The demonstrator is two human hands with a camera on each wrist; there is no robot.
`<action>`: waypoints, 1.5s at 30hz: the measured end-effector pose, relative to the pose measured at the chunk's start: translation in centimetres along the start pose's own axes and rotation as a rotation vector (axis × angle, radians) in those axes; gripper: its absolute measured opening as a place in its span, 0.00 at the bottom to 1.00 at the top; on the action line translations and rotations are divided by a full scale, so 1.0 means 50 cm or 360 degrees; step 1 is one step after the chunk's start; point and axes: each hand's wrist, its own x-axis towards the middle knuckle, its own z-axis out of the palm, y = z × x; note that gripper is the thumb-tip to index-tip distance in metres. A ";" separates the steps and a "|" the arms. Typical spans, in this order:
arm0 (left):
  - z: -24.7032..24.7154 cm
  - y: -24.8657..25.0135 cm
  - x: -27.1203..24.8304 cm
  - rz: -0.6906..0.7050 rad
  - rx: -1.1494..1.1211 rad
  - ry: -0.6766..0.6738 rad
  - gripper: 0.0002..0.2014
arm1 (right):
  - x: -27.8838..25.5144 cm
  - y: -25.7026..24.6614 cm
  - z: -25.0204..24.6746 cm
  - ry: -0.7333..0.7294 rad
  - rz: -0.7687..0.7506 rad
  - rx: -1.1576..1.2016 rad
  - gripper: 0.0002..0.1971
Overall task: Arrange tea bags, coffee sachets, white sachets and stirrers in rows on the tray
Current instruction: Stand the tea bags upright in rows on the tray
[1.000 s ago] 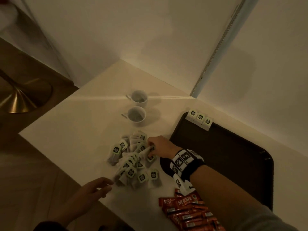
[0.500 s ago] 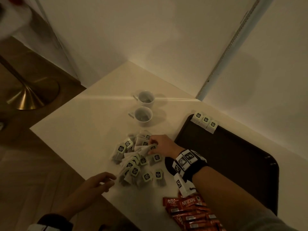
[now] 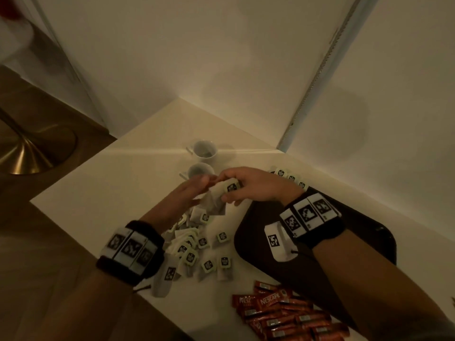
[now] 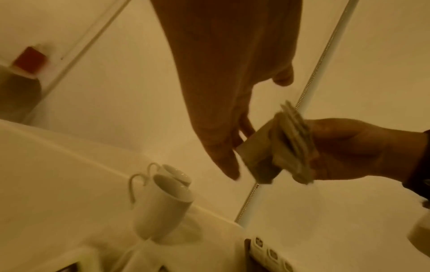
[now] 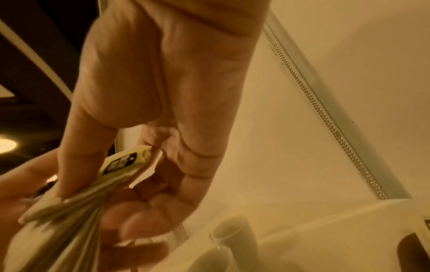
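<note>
My right hand grips a fanned bunch of tea bags above the table, thumb on top and fingers curled beneath. Beside it, my left hand is stretched out with straight fingers touching the bunch's hanging bags, thumb held apart. A loose pile of tea bags lies on the table under my left wrist. The dark tray sits at the right, with three tea bags in a row at its far corner. Red coffee sachets lie heaped near the table's front edge.
Two white cups stand just beyond my hands, close to the wall corner. The white table ends at the left and front, with wooden floor and a brass lamp base beyond. A vertical blind rail runs down the wall.
My right hand has lifted off the pile with a bunch of tea bags. My left hand has come up from the table's front edge to meet the bunch.
</note>
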 end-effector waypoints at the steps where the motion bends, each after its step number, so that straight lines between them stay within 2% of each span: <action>1: 0.010 0.011 0.012 -0.0069 -0.0105 -0.0110 0.27 | -0.005 -0.007 -0.007 0.0033 -0.0013 -0.0006 0.16; 6: 0.048 0.038 0.057 -0.0328 -0.0446 -0.0326 0.29 | -0.029 -0.014 -0.038 0.0309 -0.0085 -0.0011 0.17; 12: 0.084 0.038 0.077 -0.0444 -0.0815 -0.0472 0.18 | -0.071 -0.017 -0.076 0.0467 -0.0122 -0.0084 0.19; 15: 0.106 0.043 0.089 -0.0463 -0.0876 -0.0416 0.13 | -0.085 -0.020 -0.090 0.0523 -0.0150 -0.0094 0.19; 19: 0.130 0.051 0.105 -0.0377 -0.0916 -0.0259 0.15 | -0.104 -0.028 -0.106 0.0677 -0.0093 0.0144 0.20; 23: 0.133 0.062 0.112 -0.0273 -0.0924 -0.0225 0.15 | -0.129 -0.026 -0.115 0.0639 -0.0050 0.0233 0.17; 26: 0.134 0.076 0.117 -0.0219 -0.0830 -0.0145 0.11 | -0.139 -0.020 -0.119 0.0625 -0.0038 0.0149 0.12; 29: 0.144 0.096 0.115 -0.0172 -0.0734 -0.0159 0.08 | -0.151 -0.030 -0.126 0.0666 -0.0077 -0.0009 0.11; 33: 0.166 0.116 0.121 -0.0025 -0.0382 0.0088 0.07 | -0.171 -0.061 -0.146 0.0754 -0.0017 -0.0196 0.14; 36: 0.180 0.122 0.127 0.0051 -0.0392 0.0150 0.06 | -0.182 -0.094 -0.161 0.0923 -0.0035 -0.0326 0.12; 39: 0.194 0.126 0.125 0.0120 -0.0498 0.0099 0.03 | -0.183 -0.118 -0.159 0.1089 -0.0163 -0.0428 0.12; 45: 0.208 0.135 0.127 0.0234 -0.0523 0.0139 0.05 | -0.191 -0.126 -0.147 0.1287 -0.0307 -0.0533 0.10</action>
